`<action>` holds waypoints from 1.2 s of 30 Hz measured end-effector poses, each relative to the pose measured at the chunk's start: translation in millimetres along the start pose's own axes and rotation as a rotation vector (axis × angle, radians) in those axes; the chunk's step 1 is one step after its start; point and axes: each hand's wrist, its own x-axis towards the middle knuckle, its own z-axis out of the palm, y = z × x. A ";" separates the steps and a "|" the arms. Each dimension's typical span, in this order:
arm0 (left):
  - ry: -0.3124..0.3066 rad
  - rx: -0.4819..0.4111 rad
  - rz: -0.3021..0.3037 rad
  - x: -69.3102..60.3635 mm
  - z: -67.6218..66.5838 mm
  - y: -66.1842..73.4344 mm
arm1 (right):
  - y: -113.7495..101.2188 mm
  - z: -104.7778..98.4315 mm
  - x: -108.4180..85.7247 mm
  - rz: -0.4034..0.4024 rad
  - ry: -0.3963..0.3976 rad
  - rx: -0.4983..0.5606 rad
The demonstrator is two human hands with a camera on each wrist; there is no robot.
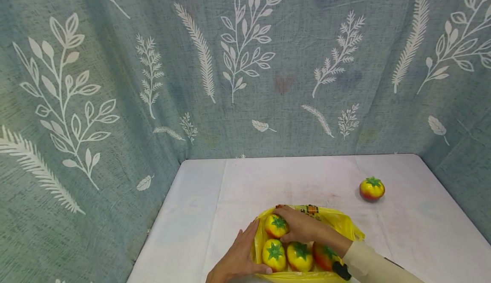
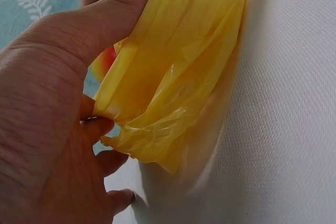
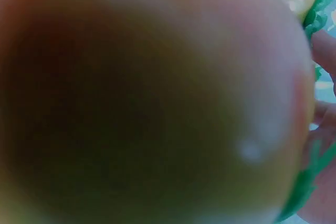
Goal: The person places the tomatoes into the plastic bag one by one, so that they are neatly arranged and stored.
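Note:
A yellow plastic bag [image 1: 347, 223] lies at the table's front with its mouth spread, several red-and-yellow tomatoes with green leafy tops inside. My left hand [image 1: 241, 251] holds the bag's left side; in the left wrist view, its thumb and fingers pinch the yellow plastic [image 2: 173, 77]. Reaching into the bag, my right hand [image 1: 301, 225] grips the far-left tomato [image 1: 275, 227], thumb on the near side and fingers on the far side. Closer to me sit a tomato [image 1: 274, 257] and another tomato [image 1: 298, 258]. A blurred tomato [image 3: 157, 103] fills most of the right wrist view, hiding much of that hand.
One more tomato [image 1: 372, 189] rests alone on the white-covered table [image 1: 268, 180], toward the back right. Teal curtains [image 1: 284, 82] with white leaf prints stand behind the table and along both sides. My right forearm crosses over the bag.

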 end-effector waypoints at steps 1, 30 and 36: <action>0.000 -0.003 -0.002 0.1 0.1 0.1 | 0.5 0.2 0.2 0.000 0.001 -0.013; -0.002 -0.004 -0.020 0.0 -0.4 2.1 | -2.6 4.3 0.3 0.065 0.009 -0.088; -0.001 -0.003 -0.019 -0.4 -1.2 2.5 | -6.7 -3.4 -6.7 0.067 0.018 -0.061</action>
